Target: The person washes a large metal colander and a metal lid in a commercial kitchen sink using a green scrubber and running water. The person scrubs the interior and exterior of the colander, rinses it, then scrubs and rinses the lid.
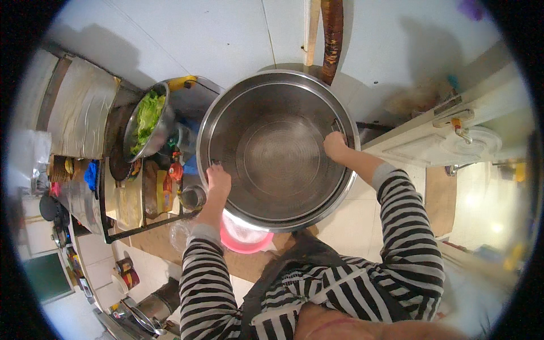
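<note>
Before me stands a large round steel vessel point(352, 131) with a perforated steamer tray or basket point(280, 155) inside it. At the inner left side, my left hand point(219, 180) is closed around a small wire handle of the perforated insert. My right hand point(335, 145) grips a similar handle at the inner right side. Both hands are inside the outer rim, roughly opposite each other. The insert looks bare, with concentric rings of small holes in its bottom. Its lower edge nests against the outer vessel's rim.
A steel bowl of lettuce point(163, 127) stands tilted-looking on a shelf unit at left. A pink basin point(246, 240) sits below the vessel. A glass jar point(192, 197) is near my left forearm. At right are an open door point(408, 131) and its handle.
</note>
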{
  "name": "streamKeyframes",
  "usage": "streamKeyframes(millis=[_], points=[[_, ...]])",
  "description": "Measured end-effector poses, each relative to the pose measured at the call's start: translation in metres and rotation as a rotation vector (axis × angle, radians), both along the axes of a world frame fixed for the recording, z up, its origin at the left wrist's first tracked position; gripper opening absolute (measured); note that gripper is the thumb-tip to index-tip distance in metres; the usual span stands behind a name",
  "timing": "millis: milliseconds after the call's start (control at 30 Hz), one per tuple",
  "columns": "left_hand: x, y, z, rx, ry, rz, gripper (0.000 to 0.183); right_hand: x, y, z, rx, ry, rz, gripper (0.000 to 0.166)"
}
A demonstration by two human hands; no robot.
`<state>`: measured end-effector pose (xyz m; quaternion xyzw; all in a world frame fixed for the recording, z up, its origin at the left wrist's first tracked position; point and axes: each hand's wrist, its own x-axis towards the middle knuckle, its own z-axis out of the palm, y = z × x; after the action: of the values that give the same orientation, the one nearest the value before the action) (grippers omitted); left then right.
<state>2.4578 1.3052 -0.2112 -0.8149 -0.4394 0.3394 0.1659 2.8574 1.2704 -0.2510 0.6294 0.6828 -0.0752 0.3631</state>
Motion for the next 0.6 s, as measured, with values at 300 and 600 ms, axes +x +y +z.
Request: streamKeyframes(millis=[300,600], points=[[0.011,-0.069,0.044,0.176,-0.821,0.072,0.035,0.022,0.043,0.179,0.769,0.714,-0.22,0.021],[-0.063,-0.209,0.045,0.187,-1.062,0.408,0.02,0.007,0.134,0.468,1.845,0.872,0.178,0.039]])
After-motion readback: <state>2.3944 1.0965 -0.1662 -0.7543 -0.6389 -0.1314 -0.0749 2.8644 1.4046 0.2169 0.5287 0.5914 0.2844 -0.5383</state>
